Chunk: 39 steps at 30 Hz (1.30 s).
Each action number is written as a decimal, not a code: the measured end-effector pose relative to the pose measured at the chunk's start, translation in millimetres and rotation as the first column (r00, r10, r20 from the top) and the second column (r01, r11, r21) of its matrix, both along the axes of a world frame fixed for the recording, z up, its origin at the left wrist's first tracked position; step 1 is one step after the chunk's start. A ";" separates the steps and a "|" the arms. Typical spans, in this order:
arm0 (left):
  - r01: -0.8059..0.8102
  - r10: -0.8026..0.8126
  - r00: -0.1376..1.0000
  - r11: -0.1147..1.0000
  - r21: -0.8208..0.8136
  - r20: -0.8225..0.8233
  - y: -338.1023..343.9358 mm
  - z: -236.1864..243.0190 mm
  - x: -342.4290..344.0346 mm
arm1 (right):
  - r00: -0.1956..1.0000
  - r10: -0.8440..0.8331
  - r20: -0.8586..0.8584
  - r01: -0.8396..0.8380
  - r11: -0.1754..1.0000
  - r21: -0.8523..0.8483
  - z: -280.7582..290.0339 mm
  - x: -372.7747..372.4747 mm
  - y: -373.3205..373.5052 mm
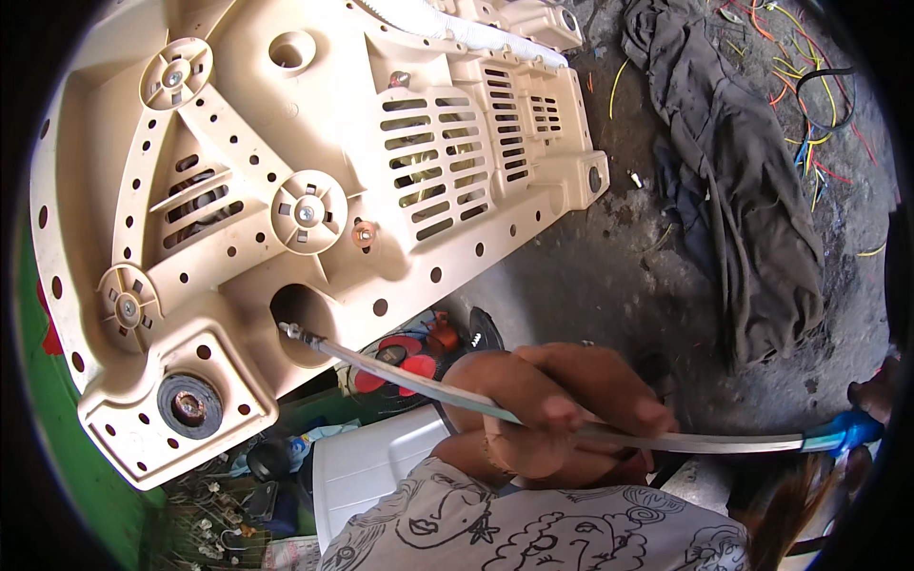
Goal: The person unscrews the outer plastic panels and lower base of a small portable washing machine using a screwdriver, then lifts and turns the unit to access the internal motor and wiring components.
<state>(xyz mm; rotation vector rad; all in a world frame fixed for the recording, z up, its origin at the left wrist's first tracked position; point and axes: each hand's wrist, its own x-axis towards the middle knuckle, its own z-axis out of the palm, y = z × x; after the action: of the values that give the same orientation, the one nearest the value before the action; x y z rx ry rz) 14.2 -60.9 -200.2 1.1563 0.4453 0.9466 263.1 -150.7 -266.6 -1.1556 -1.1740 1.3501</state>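
Note:
My left hand (pixel 533 419) is closed round the middle of a long, thin, pale rod (pixel 714 443). The rod runs across the view from a blue, handle-like end at the right to a narrow metal tip. That tip appears in front of a large round hole in a beige moulded plastic base (pixel 352 319); I cannot tell whether it touches. At the right rim, my right hand (pixel 866 395), mostly cut off and dark, has its fingers about the blue end. The tilted base carries slotted vents, round spoked hubs with screws, and a black rubber foot (pixel 190 406) at its near corner.
A second beige part (pixel 538 24) and a white ribbed hose (pixel 428 21) lie behind the base. Dark crumpled cloth (pixel 733 200) and coloured wire scraps (pixel 809 124) cover the floor at right. A white container (pixel 371 466) stands below, beside cluttered small parts (pixel 219 514).

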 end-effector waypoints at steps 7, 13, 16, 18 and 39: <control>-0.153 0.153 0.988 0.988 0.009 0.016 1.8 2.5 -9.0 | 0.997 -0.071 0.038 0.068 0.995 0.073 11.9 -8.7 13.5; -0.287 0.290 0.957 0.954 0.090 -0.016 5.0 7.8 -11.5 | 0.992 -0.115 0.058 0.108 0.987 0.119 21.5 -18.4 20.1; -0.297 0.299 0.954 0.949 0.102 -0.013 8.5 8.1 -10.7 | 0.986 -0.148 0.074 0.138 0.983 0.123 24.9 -22.0 21.1; -0.226 0.235 0.967 0.969 0.103 -0.095 12.0 11.9 -17.7 | 0.985 -0.160 0.067 0.150 0.979 0.135 23.0 -23.7 22.3; -0.464 0.462 0.886 0.879 0.108 0.043 10.5 14.6 -16.4 | 0.967 -0.249 0.051 0.227 0.937 0.264 37.5 -51.0 34.1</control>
<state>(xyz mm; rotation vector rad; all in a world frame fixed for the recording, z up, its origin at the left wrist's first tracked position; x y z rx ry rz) -2.2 -50.4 -185.7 1.1671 0.6810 1.4134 212.1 -116.5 -229.0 -1.1331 -1.1867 0.9436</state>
